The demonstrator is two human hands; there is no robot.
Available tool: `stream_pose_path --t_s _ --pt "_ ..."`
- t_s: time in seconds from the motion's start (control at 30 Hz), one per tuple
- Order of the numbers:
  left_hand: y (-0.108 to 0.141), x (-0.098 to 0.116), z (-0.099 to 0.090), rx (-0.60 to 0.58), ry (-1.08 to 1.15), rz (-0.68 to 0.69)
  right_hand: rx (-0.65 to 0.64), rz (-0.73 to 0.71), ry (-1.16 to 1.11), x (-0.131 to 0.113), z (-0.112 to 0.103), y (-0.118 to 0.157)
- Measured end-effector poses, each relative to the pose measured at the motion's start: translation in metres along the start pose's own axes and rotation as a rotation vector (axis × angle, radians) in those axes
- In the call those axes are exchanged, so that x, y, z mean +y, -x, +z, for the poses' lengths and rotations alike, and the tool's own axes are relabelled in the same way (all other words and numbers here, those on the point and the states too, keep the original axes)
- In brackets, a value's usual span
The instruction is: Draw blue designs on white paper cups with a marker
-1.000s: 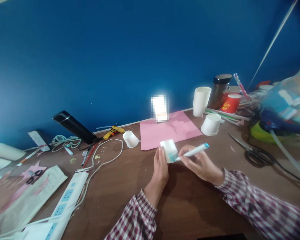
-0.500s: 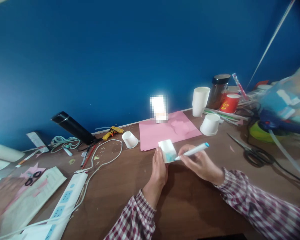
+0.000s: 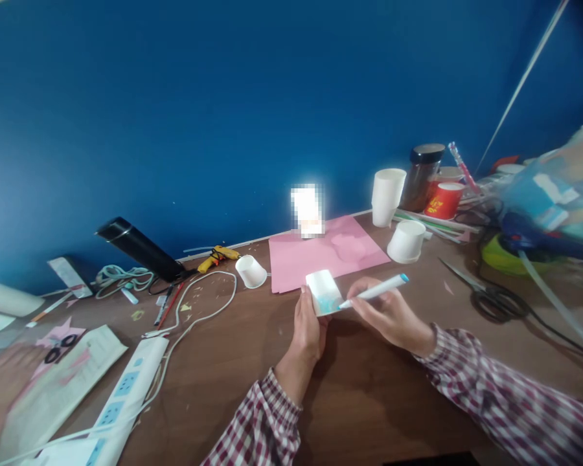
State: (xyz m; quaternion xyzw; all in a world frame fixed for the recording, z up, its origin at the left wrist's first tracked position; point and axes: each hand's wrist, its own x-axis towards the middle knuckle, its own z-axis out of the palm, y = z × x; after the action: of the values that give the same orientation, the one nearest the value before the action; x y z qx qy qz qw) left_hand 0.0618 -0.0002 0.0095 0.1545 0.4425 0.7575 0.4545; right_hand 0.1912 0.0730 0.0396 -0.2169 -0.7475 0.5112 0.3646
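The left hand [image 3: 308, 327] is closed around the lower left side of a small white piece [image 3: 323, 288], thumb up along its edge, holding it above the surface [image 3: 369, 414]. The piece looks like a paper cup, though its shape is hard to make out; blue-green marks cover its lower part. The right hand [image 3: 381, 314] has its fingers pinched together on a white marker [image 3: 383, 287] with a blue end, and the marker's tip meets the piece's lower right edge, between the two hands.

Just beyond the left hand lie pink sheets [image 3: 294, 262], with a small white cup [image 3: 252, 273] to their left. Beyond the right hand sit an upturned white cup [image 3: 405, 243] and, farther back, a taller white cup stack [image 3: 387, 200]. Large black-handled scissors [image 3: 495, 303] lie to the right of the right hand, near its wrist. Well to the left of the left hand are a power strip [image 3: 138, 362] and, past it, another person's blurred hand [image 3: 14, 375].
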Motion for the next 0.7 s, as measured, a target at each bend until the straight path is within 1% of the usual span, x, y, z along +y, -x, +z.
stream_pose_path --t_s 0.13,0.3,0.47,0.57,0.7 --pt "0.0019 0.0040 0.0054 -0.041 0.033 -0.036 0.035 -0.009 -0.025 -0.0008 0.0001 0.0002" --pt "0.0017 0.0043 0.0055 -0.002 0.048 -0.035 -0.026 -0.006 -0.032 0.0000 0.0013 0.0009" --pt "0.0016 0.0022 0.0029 -0.035 0.039 -0.080 0.012 -0.011 -0.029 0.0004 0.0008 0.0007" --pt "0.0015 0.0018 0.0027 -0.028 0.050 -0.062 -0.033 -0.025 0.004 -0.0006 0.0002 0.0006" --pt "0.0009 0.0026 0.0033 -0.010 0.021 -0.039 -0.029 -0.038 0.014 -0.0012 0.0005 0.0006"
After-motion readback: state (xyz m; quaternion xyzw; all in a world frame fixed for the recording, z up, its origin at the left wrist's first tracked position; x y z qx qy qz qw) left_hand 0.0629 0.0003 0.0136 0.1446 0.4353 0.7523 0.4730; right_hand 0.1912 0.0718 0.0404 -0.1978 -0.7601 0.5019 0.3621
